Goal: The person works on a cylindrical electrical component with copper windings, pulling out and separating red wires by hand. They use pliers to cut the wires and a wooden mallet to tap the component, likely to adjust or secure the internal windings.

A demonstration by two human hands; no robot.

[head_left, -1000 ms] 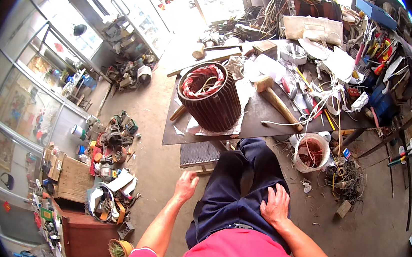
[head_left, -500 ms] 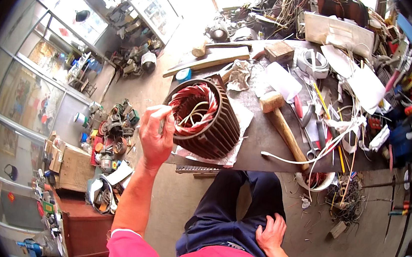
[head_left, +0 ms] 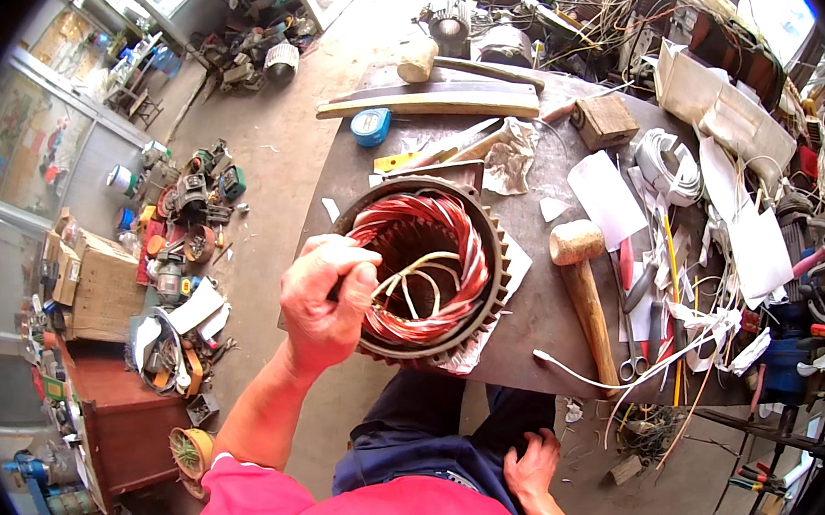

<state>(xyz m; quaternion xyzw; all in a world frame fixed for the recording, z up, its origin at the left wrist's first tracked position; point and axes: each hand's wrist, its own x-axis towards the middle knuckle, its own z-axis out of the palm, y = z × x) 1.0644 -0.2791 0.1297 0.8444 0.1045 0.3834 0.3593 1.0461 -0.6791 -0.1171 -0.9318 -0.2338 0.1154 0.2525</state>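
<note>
Workpiece: the ribbed motor housing [head_left: 495, 256] stands near the front edge of the table [head_left: 533, 351], its open end facing up, with white paper [head_left: 515, 273] beneath it. A ring of red-and-white windings [head_left: 468, 273] lines the mouth, and pale leads [head_left: 409, 274] loop inside the bore.

Grip, left: the left hand [head_left: 322, 303] is at the near-left side of the mouth, fingers curled nearly closed and the thumb drawn up to the forefinger. Whether a strand or the rim is pinched between them cannot be told, as the hand hides its own contact.

Grip, right: the right hand [head_left: 533, 468] rests on the dark trousers [head_left: 404, 438], fingers loosely spread, holding nothing.

Recommended handling:
1. Use light fingertip pressure at the windings; a hard pull could nick their covering.
2. Work clear of the rim, which may scrape knuckles or strands.
3. If the housing rocks, brace its outer fins with the free right hand.
4. Avoid snagging the pale leads when reaching into the bore.

Surroundings: the wooden mallet [head_left: 590, 306] lies just right of the housing, with the scissors [head_left: 633, 367] beyond it. The blue tape measure [head_left: 370, 126] sits behind the housing, toward the left.
</note>
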